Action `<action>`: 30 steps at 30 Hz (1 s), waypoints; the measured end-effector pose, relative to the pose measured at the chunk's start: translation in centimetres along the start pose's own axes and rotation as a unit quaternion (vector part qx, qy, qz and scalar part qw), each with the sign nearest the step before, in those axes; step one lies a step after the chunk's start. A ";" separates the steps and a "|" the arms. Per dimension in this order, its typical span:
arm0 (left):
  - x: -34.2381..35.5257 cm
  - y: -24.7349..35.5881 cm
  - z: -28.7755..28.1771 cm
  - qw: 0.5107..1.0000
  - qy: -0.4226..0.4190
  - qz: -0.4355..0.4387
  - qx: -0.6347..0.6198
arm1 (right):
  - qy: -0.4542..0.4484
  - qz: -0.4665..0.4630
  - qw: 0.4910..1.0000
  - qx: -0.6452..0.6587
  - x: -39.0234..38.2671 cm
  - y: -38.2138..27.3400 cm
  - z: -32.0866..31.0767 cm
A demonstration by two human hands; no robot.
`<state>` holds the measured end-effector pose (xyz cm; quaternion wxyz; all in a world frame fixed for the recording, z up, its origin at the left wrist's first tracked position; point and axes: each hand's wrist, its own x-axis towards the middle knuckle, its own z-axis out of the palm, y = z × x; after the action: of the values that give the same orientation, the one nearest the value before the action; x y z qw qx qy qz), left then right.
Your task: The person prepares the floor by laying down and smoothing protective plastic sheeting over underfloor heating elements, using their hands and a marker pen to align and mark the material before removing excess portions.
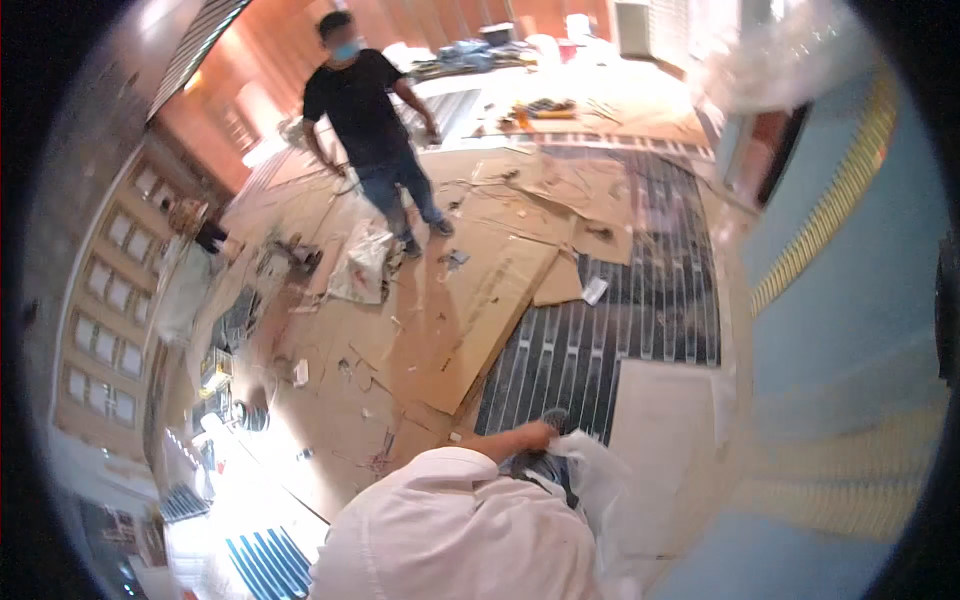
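Note:
Near the bottom middle, my left hand (538, 436) reaches out from a white sleeve (440, 500), its fingers closed on a white, translucent sheet (610, 480), plastic or cloth, which hangs down to the right over my lower body. My shoe (555, 417) shows just past the hand, on a dark striped floor panel (545, 355). A pale board (668, 420) lies to the right of the sheet. I cannot see my right hand.
A person (360, 130) in a dark T-shirt and mask stands ahead on scattered cardboard (470, 330). Another person (185, 275) is at left. A white bag (360, 265), tools (540, 110) and debris lie about. A blue-grey wall (820, 290) rises at right, a bright light (245, 470) at lower left.

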<state>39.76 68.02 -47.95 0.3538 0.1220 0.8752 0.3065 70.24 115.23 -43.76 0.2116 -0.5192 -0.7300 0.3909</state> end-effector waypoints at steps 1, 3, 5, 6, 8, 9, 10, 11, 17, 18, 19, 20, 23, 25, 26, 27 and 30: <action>-2.4 -3.2 2.5 1.000 0.027 -0.002 -0.007 | -0.053 -0.010 0.998 -0.018 0.0 -0.6 1.4; -3.5 -5.6 5.6 0.996 0.085 -0.021 -0.019 | -0.123 -0.019 0.991 -0.044 0.1 -1.1 4.0; -3.9 -5.1 5.4 0.992 0.107 -0.042 -0.057 | -0.158 -0.018 0.984 -0.078 0.8 -1.4 5.1; -3.1 -5.4 4.5 0.992 0.106 -0.034 -0.063 | -0.169 -0.014 0.981 -0.090 1.4 -1.6 5.9; -4.1 -6.0 4.7 0.981 0.164 -0.071 -0.069 | -0.207 -0.008 0.971 -0.118 1.7 -1.7 6.7; -4.4 -6.3 4.7 0.981 0.149 -0.090 -0.084 | -0.223 -0.007 0.966 -0.129 2.2 -2.0 7.2; -5.1 -6.8 4.3 0.980 0.134 -0.111 -0.098 | -0.235 -0.007 0.961 -0.147 2.8 -1.4 7.2; -5.7 -7.5 3.7 0.977 0.143 -0.120 -0.106 | -0.248 -0.008 0.955 -0.163 3.4 -0.9 7.2; -6.3 -8.7 0.0 0.958 0.213 -0.123 -0.147 | -0.281 -0.032 0.934 -0.219 6.4 2.0 4.6; -5.9 -7.3 -2.2 0.954 0.198 -0.159 -0.158 | -0.274 -0.026 0.938 -0.210 6.3 1.6 4.0; -4.9 -7.5 -2.5 0.958 0.190 -0.145 -0.157 | -0.268 -0.009 0.947 -0.175 6.1 1.3 4.6; -5.2 -8.2 -2.6 0.953 0.216 -0.133 -0.168 | -0.270 0.008 0.952 -0.142 5.4 0.5 5.4; -6.1 -10.2 -2.4 0.951 0.226 -0.124 -0.173 | -0.259 0.073 0.963 0.003 2.1 -2.6 7.3; -6.4 -11.1 -2.1 0.954 0.214 -0.134 -0.161 | -0.277 0.056 0.958 -0.038 -0.1 -4.2 7.2; -6.3 -11.4 -1.9 0.946 0.250 -0.136 -0.156 | -0.259 0.068 0.963 -0.031 -0.4 -3.7 7.3; -5.9 -11.8 -2.1 0.937 0.285 -0.136 -0.151 | -0.274 0.096 0.957 -0.024 -0.2 -3.5 8.0; -5.7 -11.8 -3.0 0.938 0.230 -0.168 -0.196 | -0.293 0.080 0.948 -0.095 -1.9 -3.6 7.4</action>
<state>41.87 54.95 -50.52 0.2065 -0.1722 0.8630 0.4277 63.50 110.35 -45.26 -0.0943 -0.4566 -0.7495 0.4700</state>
